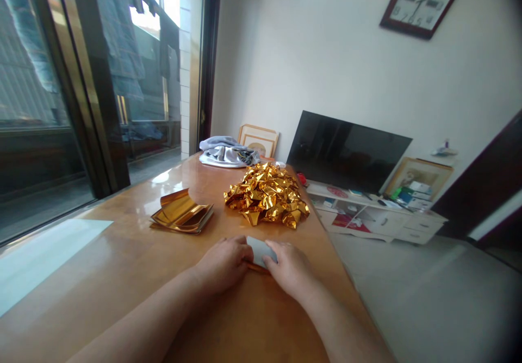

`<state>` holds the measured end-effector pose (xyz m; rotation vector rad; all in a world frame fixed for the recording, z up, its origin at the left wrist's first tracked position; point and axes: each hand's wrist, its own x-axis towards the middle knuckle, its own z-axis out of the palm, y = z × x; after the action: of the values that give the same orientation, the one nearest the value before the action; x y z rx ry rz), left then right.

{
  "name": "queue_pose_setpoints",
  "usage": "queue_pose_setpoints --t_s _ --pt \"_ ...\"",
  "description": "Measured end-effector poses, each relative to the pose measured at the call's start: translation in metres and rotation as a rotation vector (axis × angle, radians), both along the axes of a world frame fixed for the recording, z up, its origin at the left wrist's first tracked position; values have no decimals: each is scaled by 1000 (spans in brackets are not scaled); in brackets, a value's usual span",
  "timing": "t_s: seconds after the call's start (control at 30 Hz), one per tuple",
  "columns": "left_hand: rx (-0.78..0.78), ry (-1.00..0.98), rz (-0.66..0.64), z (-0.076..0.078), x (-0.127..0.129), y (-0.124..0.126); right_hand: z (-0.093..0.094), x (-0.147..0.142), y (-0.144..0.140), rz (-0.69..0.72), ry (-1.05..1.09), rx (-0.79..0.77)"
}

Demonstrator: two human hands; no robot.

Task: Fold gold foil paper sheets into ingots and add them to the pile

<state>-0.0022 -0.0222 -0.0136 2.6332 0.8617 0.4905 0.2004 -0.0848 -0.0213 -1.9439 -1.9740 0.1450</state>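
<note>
Between my two hands is a small sheet of foil paper (258, 250), its pale whitish side up and a thin gold edge showing along the near side. My left hand (226, 260) grips its left side with the fingers curled. On the right side, my right hand (287, 265) pinches it, the thumb lying on the pale face. Just beyond my hands rises a heap of folded gold foil pieces (269, 194). To the left lies a stack of gold foil sheets (181, 213), its top sheets curling up. The undersides of my fingers are hidden.
The wooden table (134, 276) has its right edge beside my right forearm. A pale sheet (44, 254) lies at the left, folded clothes (228, 152) at the far end. Beyond stand a television (350, 148) and a white cabinet (383, 221); a sliding glass door (81, 80) is at left.
</note>
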Motion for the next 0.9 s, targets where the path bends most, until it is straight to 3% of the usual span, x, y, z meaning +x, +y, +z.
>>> queue_pose_setpoints --t_s 0.1,0.33,0.47,0.73,0.9 --pt "-50 -53 15 -2 -1 2 -3 6 3 -31 147 16" --pt "-118 -327 -49 1 -4 15 -2 25 10 -57 828 85" --pt "-268 -467 -141 5 -6 17 5 22 7 -48 1070 -12" --pt "-652 -549 -215 11 -10 14 9 4 -5 155 1144 -244" --pt "-821 -566 -159 7 -12 18 16 -1 -11 183 1128 -347"
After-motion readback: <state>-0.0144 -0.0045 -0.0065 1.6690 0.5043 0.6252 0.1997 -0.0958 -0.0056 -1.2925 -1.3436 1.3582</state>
